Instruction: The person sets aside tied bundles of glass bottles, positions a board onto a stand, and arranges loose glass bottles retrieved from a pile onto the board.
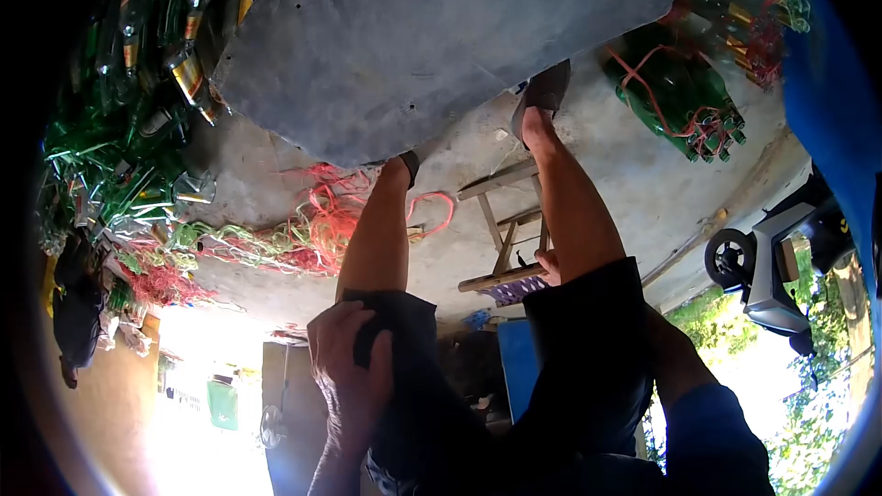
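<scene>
My left hand lies on the dark shorts over my left knee, thumb and fingers apart, with a dark patch showing between them. My right hand reaches behind my right leg; only some fingers show, curled at the end of a rail of a small wooden stool. The stool has a patterned purple part and stands just behind my feet; my leg hides part of it. In front of my feet is a large flat grey board.
Many green bottles are heaped at left. A bundle of green bottles tied with red strip lies at right. Tangled red and green strips cover the floor at left. A scooter, blue sheeting and fan are around.
</scene>
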The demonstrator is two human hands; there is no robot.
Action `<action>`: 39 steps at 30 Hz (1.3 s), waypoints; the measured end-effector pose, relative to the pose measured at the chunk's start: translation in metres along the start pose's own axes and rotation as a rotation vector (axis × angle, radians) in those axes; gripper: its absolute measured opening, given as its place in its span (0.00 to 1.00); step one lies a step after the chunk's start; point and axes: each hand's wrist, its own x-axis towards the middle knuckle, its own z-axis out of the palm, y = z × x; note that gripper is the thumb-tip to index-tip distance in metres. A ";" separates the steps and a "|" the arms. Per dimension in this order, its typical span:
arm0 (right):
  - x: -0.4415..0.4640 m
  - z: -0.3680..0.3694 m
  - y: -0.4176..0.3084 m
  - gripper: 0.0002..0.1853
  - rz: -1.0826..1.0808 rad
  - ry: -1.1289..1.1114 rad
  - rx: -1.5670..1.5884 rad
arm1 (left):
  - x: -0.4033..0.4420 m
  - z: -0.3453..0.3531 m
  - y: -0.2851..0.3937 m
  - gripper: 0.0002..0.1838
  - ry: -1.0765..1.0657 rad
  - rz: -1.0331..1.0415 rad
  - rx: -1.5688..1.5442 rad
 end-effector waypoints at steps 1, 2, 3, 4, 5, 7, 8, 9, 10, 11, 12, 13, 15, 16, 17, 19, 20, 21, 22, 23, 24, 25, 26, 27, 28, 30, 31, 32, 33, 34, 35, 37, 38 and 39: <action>0.001 0.001 -0.002 0.25 -0.009 -0.003 -0.005 | 0.002 0.000 -0.002 0.16 0.007 0.006 -0.012; 0.002 0.004 -0.004 0.25 -0.014 -0.008 -0.011 | 0.005 0.000 -0.004 0.16 0.010 0.015 -0.017; 0.003 0.005 -0.006 0.25 -0.025 -0.017 -0.012 | 0.008 -0.001 -0.005 0.16 0.013 0.025 -0.021; 0.005 0.006 -0.008 0.25 -0.032 -0.019 -0.018 | 0.010 -0.003 -0.006 0.16 0.010 0.036 -0.017; 0.006 0.008 -0.009 0.25 -0.038 -0.024 -0.022 | 0.011 -0.003 -0.008 0.16 0.020 0.041 -0.020; 0.005 0.011 -0.014 0.24 -0.048 -0.038 -0.030 | 0.012 0.000 -0.011 0.17 0.051 0.049 -0.035; 0.007 0.012 -0.016 0.24 -0.056 -0.042 -0.035 | 0.013 0.001 -0.013 0.18 0.078 0.053 -0.044; 0.009 0.013 -0.018 0.24 -0.065 -0.044 -0.038 | 0.015 -0.002 -0.014 0.17 0.060 0.052 -0.036; 0.011 0.014 -0.020 0.24 -0.073 -0.048 -0.045 | 0.017 -0.007 -0.014 0.16 0.043 0.050 -0.029; 0.011 0.015 -0.021 0.23 -0.078 -0.054 -0.051 | 0.019 -0.009 -0.014 0.15 0.021 0.049 -0.027; 0.011 0.017 -0.023 0.23 -0.085 -0.061 -0.054 | 0.021 -0.009 -0.015 0.16 0.023 0.057 -0.031; 0.011 0.017 -0.025 0.23 -0.090 -0.067 -0.059 | 0.022 -0.010 -0.016 0.16 0.024 0.062 -0.035; 0.012 0.019 -0.029 0.23 -0.099 -0.082 -0.069 | 0.020 -0.011 -0.019 0.16 0.028 0.064 -0.053; 0.013 0.020 -0.030 0.23 -0.102 -0.086 -0.075 | 0.020 -0.011 -0.020 0.16 0.033 0.062 -0.065; 0.013 0.020 -0.032 0.22 -0.108 -0.092 -0.082 | 0.021 -0.011 -0.021 0.16 0.038 0.061 -0.079; 0.012 0.021 -0.034 0.22 -0.113 -0.109 -0.096 | 0.025 -0.014 -0.020 0.16 0.026 0.054 -0.080; 0.012 0.022 -0.037 0.22 -0.118 -0.117 -0.097 | 0.025 -0.016 -0.020 0.16 0.019 0.050 -0.077; 0.013 0.022 -0.039 0.22 -0.124 -0.125 -0.101 | 0.024 -0.018 -0.022 0.16 0.018 0.041 -0.082; 0.016 0.024 -0.040 0.22 -0.126 -0.128 -0.110 | 0.025 -0.018 -0.024 0.17 0.021 0.034 -0.085; 0.017 0.024 -0.042 0.22 -0.129 -0.134 -0.115 | 0.027 -0.017 -0.025 0.17 0.026 0.029 -0.092; 0.018 0.025 -0.042 0.21 -0.130 -0.137 -0.122 | 0.028 -0.016 -0.027 0.17 0.027 0.040 -0.088; 0.018 0.026 -0.044 0.21 -0.134 -0.143 -0.124 | 0.028 -0.016 -0.028 0.17 0.021 0.050 -0.084; 0.019 0.027 -0.045 0.21 -0.136 -0.148 -0.128 | 0.028 -0.017 -0.028 0.17 0.013 0.060 -0.079; 0.020 0.027 -0.045 0.21 -0.140 -0.153 -0.130 | 0.028 -0.018 -0.028 0.17 0.013 0.060 -0.078; 0.023 0.028 -0.046 0.21 -0.144 -0.157 -0.135 | 0.030 -0.018 -0.027 0.17 0.018 0.059 -0.076; 0.026 0.030 -0.047 0.20 -0.152 -0.164 -0.142 | 0.033 -0.018 -0.027 0.17 0.029 0.071 -0.079; 0.028 0.031 -0.048 0.20 -0.157 -0.166 -0.147 | 0.034 -0.018 -0.028 0.16 0.036 0.082 -0.082; 0.030 0.032 -0.049 0.20 -0.162 -0.169 -0.151 | 0.035 -0.019 -0.029 0.16 0.042 0.093 -0.085; 0.031 0.034 -0.050 0.20 -0.165 -0.175 -0.151 | 0.037 -0.020 -0.028 0.16 0.045 0.109 -0.077; 0.034 0.034 -0.049 0.20 -0.172 -0.171 -0.147 | 0.040 -0.022 -0.028 0.16 0.048 0.123 -0.070; 0.034 0.036 -0.052 0.20 -0.180 -0.178 -0.158 | 0.041 -0.023 -0.027 0.16 0.051 0.139 -0.063; 0.039 0.035 -0.058 0.20 -0.189 -0.173 -0.162 | 0.044 -0.022 -0.027 0.17 0.072 0.141 -0.037; 0.040 0.023 -0.067 0.19 -0.206 -0.172 -0.174 | 0.047 -0.022 -0.028 0.18 0.092 0.149 -0.026; 0.044 0.019 -0.071 0.18 -0.196 -0.208 -0.169 | 0.049 -0.023 -0.029 0.17 0.097 0.157 -0.012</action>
